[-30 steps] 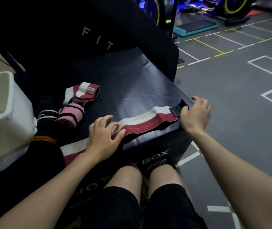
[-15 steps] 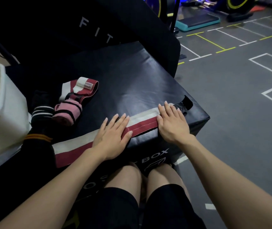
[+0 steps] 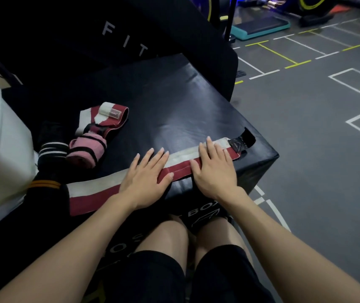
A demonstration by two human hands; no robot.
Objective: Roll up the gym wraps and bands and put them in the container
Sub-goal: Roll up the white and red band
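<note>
A long red-and-white wrap [image 3: 181,160] lies stretched flat along the near edge of the black box [image 3: 174,101]. Its black strap end [image 3: 243,139] reaches the right corner. My left hand [image 3: 146,178] presses flat on the middle of the wrap, fingers straight. My right hand [image 3: 215,167] presses flat on it close to the strap end. The white container [image 3: 2,154] stands at the left. Beside it lie a folded red-and-white wrap [image 3: 107,118], a rolled pink wrap [image 3: 86,149] and a black wrap with white stripes [image 3: 51,147].
A dark band with orange stripes [image 3: 45,184] covers the long wrap's left end. A tall black padded block marked FIT [image 3: 131,29] stands behind the box. Grey floor with painted lines [image 3: 305,127] lies to the right. My knees [image 3: 196,237] are under the box's front edge.
My right hand let go of the strap end and moved left, laying flat on the wrap. My left hand straightened its fingers and now presses the wrap flat.
</note>
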